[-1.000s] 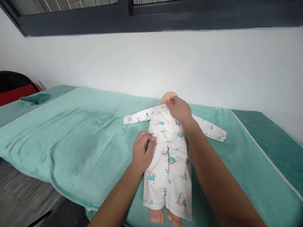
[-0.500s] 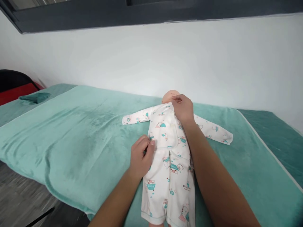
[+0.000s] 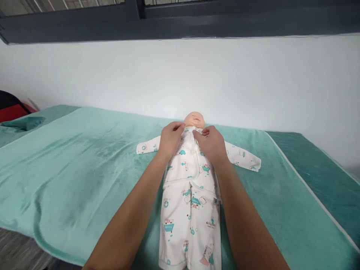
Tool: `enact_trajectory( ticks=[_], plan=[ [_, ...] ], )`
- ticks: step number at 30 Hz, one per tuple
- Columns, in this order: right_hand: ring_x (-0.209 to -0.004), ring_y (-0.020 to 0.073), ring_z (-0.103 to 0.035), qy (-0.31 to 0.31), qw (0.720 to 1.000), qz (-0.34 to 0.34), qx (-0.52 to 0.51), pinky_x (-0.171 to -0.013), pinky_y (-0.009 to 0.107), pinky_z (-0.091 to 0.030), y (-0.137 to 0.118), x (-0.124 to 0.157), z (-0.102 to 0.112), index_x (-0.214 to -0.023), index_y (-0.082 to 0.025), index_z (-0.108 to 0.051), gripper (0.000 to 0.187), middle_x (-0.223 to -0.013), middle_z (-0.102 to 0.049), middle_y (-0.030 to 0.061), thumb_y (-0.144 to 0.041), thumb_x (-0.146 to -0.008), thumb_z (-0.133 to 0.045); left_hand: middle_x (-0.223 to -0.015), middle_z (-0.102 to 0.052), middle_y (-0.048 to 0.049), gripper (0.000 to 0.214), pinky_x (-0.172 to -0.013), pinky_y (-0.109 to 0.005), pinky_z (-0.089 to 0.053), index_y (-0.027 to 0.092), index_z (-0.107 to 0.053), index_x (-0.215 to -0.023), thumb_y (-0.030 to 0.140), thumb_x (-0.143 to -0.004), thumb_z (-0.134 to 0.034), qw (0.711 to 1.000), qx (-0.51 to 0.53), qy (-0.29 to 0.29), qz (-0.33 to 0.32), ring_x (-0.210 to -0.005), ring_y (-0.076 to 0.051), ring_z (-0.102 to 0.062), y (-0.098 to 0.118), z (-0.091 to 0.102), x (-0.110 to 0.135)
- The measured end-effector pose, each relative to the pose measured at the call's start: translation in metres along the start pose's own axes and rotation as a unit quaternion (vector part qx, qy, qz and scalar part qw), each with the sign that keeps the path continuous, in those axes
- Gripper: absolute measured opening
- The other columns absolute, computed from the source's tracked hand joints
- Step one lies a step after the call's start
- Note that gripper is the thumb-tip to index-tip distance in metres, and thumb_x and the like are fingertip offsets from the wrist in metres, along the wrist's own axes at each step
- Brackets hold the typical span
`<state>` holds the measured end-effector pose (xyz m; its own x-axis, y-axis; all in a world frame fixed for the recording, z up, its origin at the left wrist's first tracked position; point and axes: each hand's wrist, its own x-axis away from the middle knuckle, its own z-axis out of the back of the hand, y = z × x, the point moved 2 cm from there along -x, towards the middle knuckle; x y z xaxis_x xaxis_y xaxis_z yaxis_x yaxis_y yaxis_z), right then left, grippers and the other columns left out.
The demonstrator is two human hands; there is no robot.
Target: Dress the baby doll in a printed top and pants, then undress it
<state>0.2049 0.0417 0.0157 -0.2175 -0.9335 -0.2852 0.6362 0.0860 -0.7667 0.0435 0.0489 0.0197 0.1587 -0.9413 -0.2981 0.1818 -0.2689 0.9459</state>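
A baby doll [image 3: 194, 119] lies on its back, head toward the wall, arms spread to both sides. It wears a white printed long-sleeved shirt [image 3: 183, 165] with its front panels overlapped, and matching trousers [image 3: 191, 225]. My left hand [image 3: 172, 138] is closed at the collar on the left of the neck, its fingertips pinching the shirt's edge. On the other side of the neckline, my right hand [image 3: 210, 144] has thumb and fingers bent around the collar fabric. The fingers partly cover the shoulders and upper chest.
A light green plush blanket [image 3: 84, 168] covers the bed, with a darker green cover [image 3: 315, 157] beneath it at the right. Behind rises a white wall [image 3: 180, 75] under a dark window frame [image 3: 180, 26]. A red and black object [image 3: 12, 108] stands at the far left.
My left hand has moved up from the shirt's side to the collar. My right hand has drawn back slightly from the neck, uncovering the doll's head. The view has shifted a little.
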Motion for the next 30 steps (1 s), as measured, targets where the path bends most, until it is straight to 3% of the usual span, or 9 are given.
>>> enact_trajectory(
  ticks=[2,5,10,13,18,26,30],
  plan=[
    [-0.085,0.0250,-0.060,-0.010,1.000,0.001,0.025,-0.080,0.040,-0.047,-0.002,-0.003,-0.001,-0.084,-0.024,-0.051,0.033,-0.091,-0.065,0.0078,-0.053,-0.079,-0.064,-0.093,-0.074,-0.0041,0.016,-0.081,-0.029,-0.047,0.018,-0.074,-0.087,0.021,-0.082,-0.059,0.998,-0.033,-0.042,-0.013,-0.088,-0.017,-0.064,0.001,-0.018,-0.022],
    [-0.080,0.0254,-0.060,-0.032,0.998,0.009,0.053,-0.075,0.038,-0.046,-0.005,-0.012,-0.004,-0.076,-0.026,-0.049,0.023,-0.081,-0.065,0.0070,-0.044,-0.080,-0.062,-0.082,-0.073,-0.0040,0.016,-0.074,-0.030,-0.045,0.017,-0.073,-0.076,0.018,-0.080,-0.058,0.991,-0.092,-0.095,-0.010,-0.078,-0.018,-0.063,-0.003,-0.033,-0.035],
    [-0.067,0.0217,-0.055,-0.060,0.997,0.007,0.041,-0.066,0.035,-0.041,-0.006,-0.021,-0.005,-0.066,-0.026,-0.051,0.016,-0.068,-0.064,0.0032,-0.030,-0.079,-0.057,-0.083,-0.075,-0.0037,0.013,-0.075,-0.031,-0.046,0.019,-0.074,-0.076,0.023,-0.081,-0.063,0.989,-0.098,-0.108,0.005,-0.079,-0.019,-0.065,-0.008,-0.027,-0.029],
    [-0.057,0.0165,-0.049,-0.077,0.995,-0.025,-0.054,-0.059,0.032,-0.038,-0.003,-0.024,-0.003,-0.061,-0.024,-0.055,0.017,-0.058,-0.057,-0.0013,-0.028,-0.077,-0.058,-0.091,-0.077,-0.0047,0.009,-0.080,-0.032,-0.047,0.020,-0.074,-0.080,0.025,-0.082,-0.066,0.990,-0.065,-0.128,0.017,-0.086,-0.020,-0.068,-0.013,-0.024,-0.028],
    [-0.055,0.0128,-0.045,-0.061,0.971,-0.054,-0.224,-0.056,0.029,-0.038,0.001,-0.028,-0.005,-0.069,-0.021,-0.065,0.015,-0.059,-0.056,-0.0033,-0.034,-0.076,-0.062,-0.092,-0.075,-0.0051,0.007,-0.082,-0.032,-0.048,0.019,-0.070,-0.082,0.025,-0.081,-0.069,0.992,-0.023,-0.119,0.035,-0.087,-0.018,-0.067,-0.018,-0.023,-0.031],
    [-0.060,0.0120,-0.048,-0.082,0.964,-0.031,-0.252,-0.060,0.028,-0.040,0.006,-0.025,-0.006,-0.078,-0.019,-0.070,0.017,-0.068,-0.063,-0.0012,-0.036,-0.077,-0.067,-0.081,-0.071,-0.0041,0.006,-0.074,-0.029,-0.048,0.017,-0.070,-0.081,0.022,-0.081,-0.069,0.992,0.033,-0.109,0.062,-0.075,-0.015,-0.063,-0.010,-0.028,-0.027],
    [-0.061,0.0122,-0.050,-0.095,0.961,-0.032,-0.257,-0.060,0.028,-0.040,0.010,-0.025,-0.005,-0.082,-0.019,-0.071,0.020,-0.071,-0.065,-0.0010,-0.038,-0.077,-0.068,-0.079,-0.070,-0.0031,0.005,-0.071,-0.029,-0.047,0.017,-0.071,-0.082,0.021,-0.082,-0.070,0.993,0.036,-0.107,0.042,-0.073,-0.014,-0.062,-0.010,-0.030,-0.027]
  ],
)
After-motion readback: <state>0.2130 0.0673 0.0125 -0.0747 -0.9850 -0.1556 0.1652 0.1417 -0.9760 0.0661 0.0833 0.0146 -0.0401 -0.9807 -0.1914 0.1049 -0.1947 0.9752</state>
